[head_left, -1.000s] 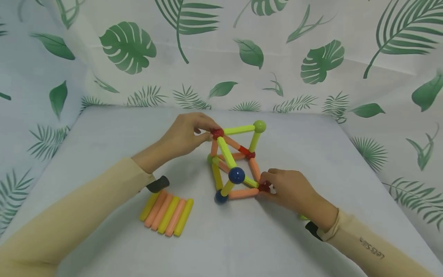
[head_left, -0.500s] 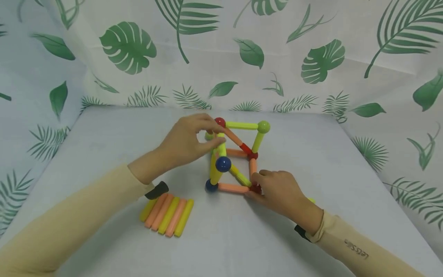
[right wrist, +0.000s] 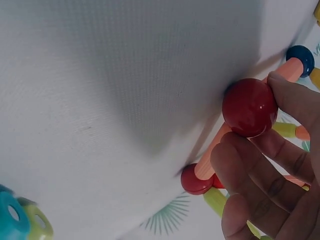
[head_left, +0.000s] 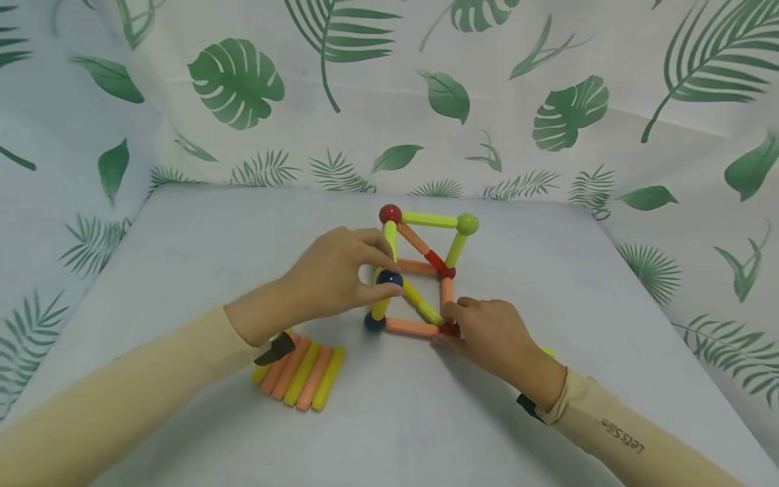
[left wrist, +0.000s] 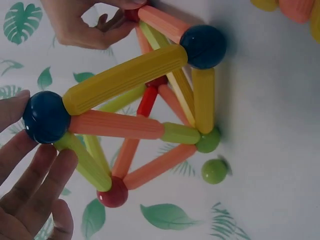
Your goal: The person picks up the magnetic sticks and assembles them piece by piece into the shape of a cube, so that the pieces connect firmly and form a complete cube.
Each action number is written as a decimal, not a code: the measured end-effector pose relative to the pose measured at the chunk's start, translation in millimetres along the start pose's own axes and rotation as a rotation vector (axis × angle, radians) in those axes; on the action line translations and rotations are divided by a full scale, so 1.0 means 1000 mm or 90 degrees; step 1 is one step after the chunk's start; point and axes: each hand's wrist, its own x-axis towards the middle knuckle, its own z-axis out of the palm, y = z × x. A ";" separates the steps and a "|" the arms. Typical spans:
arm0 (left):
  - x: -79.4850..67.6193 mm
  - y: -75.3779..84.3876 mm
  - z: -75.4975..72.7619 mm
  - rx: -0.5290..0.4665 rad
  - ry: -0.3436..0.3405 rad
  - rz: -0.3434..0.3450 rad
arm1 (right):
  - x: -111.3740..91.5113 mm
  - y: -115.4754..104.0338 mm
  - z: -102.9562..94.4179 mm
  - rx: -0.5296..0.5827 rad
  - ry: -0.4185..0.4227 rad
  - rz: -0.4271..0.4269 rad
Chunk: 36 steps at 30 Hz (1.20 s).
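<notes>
A frame of magnetic rods point(head_left: 412, 327) and balls stands on the table. My left hand point(head_left: 341, 274) pinches its upper front blue ball point(left wrist: 46, 117) between thumb and fingers. From that ball a yellow rod point(left wrist: 125, 80) runs down to the lower blue ball point(head_left: 374, 321). My right hand point(head_left: 493, 338) grips the red ball point(right wrist: 250, 107) at the near right bottom corner, partly hiding it in the head view. Along the top back, a red ball point(head_left: 390, 214) joins a lime rod point(head_left: 429, 220) to a green ball point(head_left: 467, 224).
A row of several yellow and orange rods point(head_left: 314, 376) lies left of the frame, partly under the left wrist. One loose green ball point(left wrist: 214, 171) sits beside the frame. Teal and lime pieces point(right wrist: 12, 215) lie near the right forearm. Leaf-print cloth point(head_left: 365, 122) walls the back.
My left hand has let go of the upper red ball and come forward to the upper blue ball. The frame has shifted left and turned slightly; my right hand moved with its corner.
</notes>
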 end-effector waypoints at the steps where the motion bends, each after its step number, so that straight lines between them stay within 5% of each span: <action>1: -0.001 -0.001 0.000 -0.001 0.000 0.001 | 0.001 0.000 0.000 -0.001 -0.005 0.002; 7: -0.002 -0.006 0.001 -0.020 0.009 0.014 | 0.007 -0.005 -0.006 -0.054 0.005 -0.024; 12: -0.002 -0.007 0.004 -0.030 0.012 0.015 | 0.019 -0.031 -0.015 -0.009 0.054 -0.191; 15: -0.001 -0.007 0.004 -0.024 0.012 0.017 | 0.023 -0.057 -0.014 0.046 -0.010 -0.298; 19: -0.001 -0.006 0.004 -0.013 0.007 0.019 | 0.026 -0.089 -0.008 0.039 -0.082 -0.373; 28: -0.003 -0.006 0.004 -0.022 0.012 0.022 | 0.037 -0.110 0.001 -0.085 -0.068 -0.421; 36: -0.003 -0.007 0.003 -0.027 0.016 0.033 | 0.040 -0.108 0.002 -0.060 -0.070 -0.404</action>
